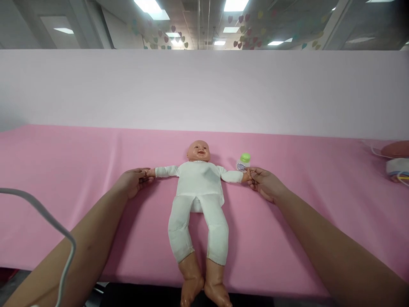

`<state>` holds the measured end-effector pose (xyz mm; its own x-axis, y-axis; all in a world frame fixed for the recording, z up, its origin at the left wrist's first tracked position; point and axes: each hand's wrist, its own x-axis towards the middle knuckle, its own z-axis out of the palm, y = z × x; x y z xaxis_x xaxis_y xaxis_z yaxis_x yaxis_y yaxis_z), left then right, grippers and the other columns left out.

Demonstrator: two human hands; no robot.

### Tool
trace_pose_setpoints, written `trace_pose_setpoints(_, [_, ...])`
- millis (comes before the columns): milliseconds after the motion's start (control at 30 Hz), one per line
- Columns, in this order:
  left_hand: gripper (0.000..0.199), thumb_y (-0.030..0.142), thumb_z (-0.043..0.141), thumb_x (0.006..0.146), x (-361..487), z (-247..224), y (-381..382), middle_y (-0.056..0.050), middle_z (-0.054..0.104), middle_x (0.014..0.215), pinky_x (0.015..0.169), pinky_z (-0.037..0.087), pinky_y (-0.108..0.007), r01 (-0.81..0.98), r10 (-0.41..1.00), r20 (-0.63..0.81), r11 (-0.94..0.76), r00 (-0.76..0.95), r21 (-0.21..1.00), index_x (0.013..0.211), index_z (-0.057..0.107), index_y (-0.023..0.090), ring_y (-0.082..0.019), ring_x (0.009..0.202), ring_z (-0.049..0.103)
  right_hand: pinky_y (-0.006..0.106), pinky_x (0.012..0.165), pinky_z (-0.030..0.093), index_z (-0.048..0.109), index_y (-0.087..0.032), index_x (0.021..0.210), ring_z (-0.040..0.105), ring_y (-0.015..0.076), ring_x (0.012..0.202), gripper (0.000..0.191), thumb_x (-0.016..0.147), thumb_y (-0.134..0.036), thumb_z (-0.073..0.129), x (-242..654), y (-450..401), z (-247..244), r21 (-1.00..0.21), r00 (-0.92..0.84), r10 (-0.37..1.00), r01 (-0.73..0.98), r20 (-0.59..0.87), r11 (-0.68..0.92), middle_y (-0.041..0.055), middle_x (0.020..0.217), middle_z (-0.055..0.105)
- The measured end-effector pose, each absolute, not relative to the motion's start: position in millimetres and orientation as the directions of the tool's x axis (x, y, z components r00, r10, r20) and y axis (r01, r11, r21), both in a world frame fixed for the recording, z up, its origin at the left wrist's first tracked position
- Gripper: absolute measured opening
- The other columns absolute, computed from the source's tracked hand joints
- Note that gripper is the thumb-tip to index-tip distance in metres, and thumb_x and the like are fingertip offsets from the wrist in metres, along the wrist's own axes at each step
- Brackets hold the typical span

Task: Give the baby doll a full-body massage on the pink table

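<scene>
A baby doll [198, 192] in a white bodysuit lies on its back on the pink table cover [64, 170], head away from me, feet hanging over the near edge. Its arms are stretched out sideways. My left hand [136, 181] grips the doll's hand on the left side. My right hand [263, 182] pinches the doll's other hand on the right side. A small clear bottle with a green cap [243, 162] stands just behind my right hand, beside the doll's arm.
A white partition wall [204, 89] runs behind the table. At the far right edge lie a reddish object [396, 149] and a white item with cables [398, 167]. A grey cable [47, 221] hangs at the lower left.
</scene>
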<state>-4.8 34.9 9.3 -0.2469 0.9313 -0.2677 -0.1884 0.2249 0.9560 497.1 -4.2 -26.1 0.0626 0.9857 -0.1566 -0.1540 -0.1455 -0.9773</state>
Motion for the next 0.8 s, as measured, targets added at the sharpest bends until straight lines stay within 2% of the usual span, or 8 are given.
trace_pose_setpoints(100, [0.02,-0.003,0.065,0.082,-7.8,8.3,32.9,-0.014,0.077,0.086,0.069,0.065,-0.025,-0.173,0.946,-0.258,0.225,-0.198,0.959,0.096,0.075,0.007,-0.016,0.067,0.073,0.03,0.076,0.063,0.076,-0.027,0.109,0.068,0.0172,0.087,0.028,0.082,-0.023,0.085,501.7,-5.2,-26.5,-0.967,0.008,0.987,-0.204,-0.159,-0.154,0.0065,0.11,0.072])
trace_pose_setpoints(167, [0.017,-0.001,0.07,0.08,-9.5,8.3,31.3,-0.013,0.077,0.085,0.07,0.064,-0.024,-0.148,0.955,-0.244,0.22,-0.17,0.964,0.094,0.076,0.007,-0.016,0.068,0.073,0.03,0.079,0.065,0.076,-0.027,0.108,0.069,0.0181,0.092,0.032,0.079,-0.02,0.088,502.8,-5.4,-26.2,-0.964,0.003,0.987,-0.215,-0.161,-0.157,0.0061,0.113,0.072])
trace_pose_setpoints(367, [0.014,0.011,0.082,0.078,-11.1,8.8,28.6,-0.01,0.075,0.081,0.059,0.059,-0.02,-0.079,0.967,-0.217,0.208,-0.135,0.975,0.092,0.079,0.01,-0.012,0.061,0.066,0.022,0.062,0.057,0.078,-0.025,0.105,0.059,0.0115,0.072,0.041,0.07,-0.032,0.097,498.6,-4.3,-25.2,-0.973,0.042,0.987,-0.179,-0.153,-0.143,0.003,0.098,0.07])
trace_pose_setpoints(467, [0.01,0.018,0.079,0.084,-9.6,7.5,29.1,-0.009,0.074,0.079,0.058,0.059,-0.022,-0.075,0.961,-0.212,0.202,-0.178,0.977,0.09,0.078,0.01,-0.013,0.059,0.065,0.024,0.055,0.051,0.079,-0.022,0.101,0.052,0.0112,0.065,0.038,0.075,-0.045,0.093,495.9,-4.1,-25.7,-0.984,0.056,0.99,-0.134,-0.126,-0.118,0.0029,0.087,0.068])
trace_pose_setpoints(567, [0.01,0.02,0.074,0.089,-7.6,6.0,31.0,-0.009,0.072,0.075,0.059,0.061,-0.024,-0.097,0.949,-0.221,0.203,-0.225,0.974,0.089,0.077,0.01,-0.014,0.058,0.066,0.026,0.055,0.051,0.079,-0.02,0.1,0.052,0.0125,0.065,0.036,0.082,-0.05,0.086,494.8,-3.5,-26.9,-0.989,0.141,0.983,-0.1,-0.122,-0.109,0.004,0.082,0.066])
trace_pose_setpoints(667, [0.01,0.011,0.065,0.09,-6.8,5.3,34.0,-0.013,0.074,0.079,0.062,0.063,-0.026,-0.141,0.933,-0.252,0.222,-0.257,0.965,0.089,0.075,0.008,-0.016,0.06,0.069,0.03,0.058,0.057,0.079,-0.021,0.106,0.057,0.0152,0.068,0.03,0.086,-0.043,0.082,496.0,-2.1,-28.5,-0.989,0.201,0.972,-0.107,-0.124,-0.104,0.0069,0.089,0.069])
trace_pose_setpoints(800, [0.022,0.0,0.059,0.084,-8.2,4.6,36.3,-0.015,0.077,0.085,0.067,0.065,-0.027,-0.2,0.938,-0.271,0.229,-0.217,0.953,0.096,0.076,0.006,-0.017,0.066,0.073,0.031,0.068,0.063,0.079,-0.022,0.108,0.062,0.0167,0.073,0.021,0.087,-0.026,0.079,502.0,0.2,-30.7,-0.973,0.126,0.978,-0.181,-0.165,-0.141,0.0093,0.101,0.072])
